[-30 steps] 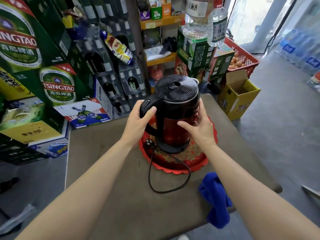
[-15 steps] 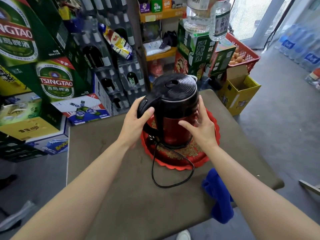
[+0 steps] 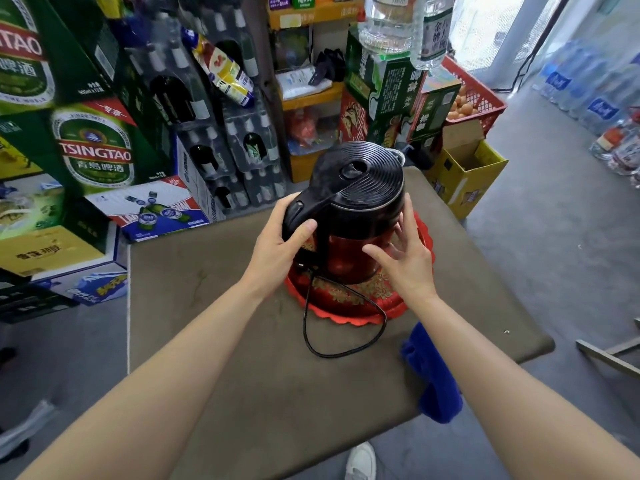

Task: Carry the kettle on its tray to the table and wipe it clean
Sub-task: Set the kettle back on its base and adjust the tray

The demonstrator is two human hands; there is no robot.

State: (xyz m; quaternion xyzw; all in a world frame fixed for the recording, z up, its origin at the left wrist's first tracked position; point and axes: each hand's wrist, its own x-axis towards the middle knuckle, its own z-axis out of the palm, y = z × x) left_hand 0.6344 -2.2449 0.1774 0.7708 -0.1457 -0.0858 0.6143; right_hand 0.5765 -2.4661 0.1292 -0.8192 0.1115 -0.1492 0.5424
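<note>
A black-lidded kettle with a red body stands on a round red tray with gold patterning, on the brown table. My left hand grips the kettle's black handle. My right hand rests against the kettle's right side with the fingers spread. The kettle's black cord loops off the tray onto the table. A blue cloth hangs over the table's near right edge, under my right forearm.
Stacked green beer cartons and shrink-wrapped bottle packs crowd the left and back. A yellow open box and a red crate stand behind the table at right. Grey floor runs along the right.
The kettle on its tray has stayed in place on the table. My right hand's fingers have spread wider on the kettle's side. The left hand keeps its grip on the handle.
</note>
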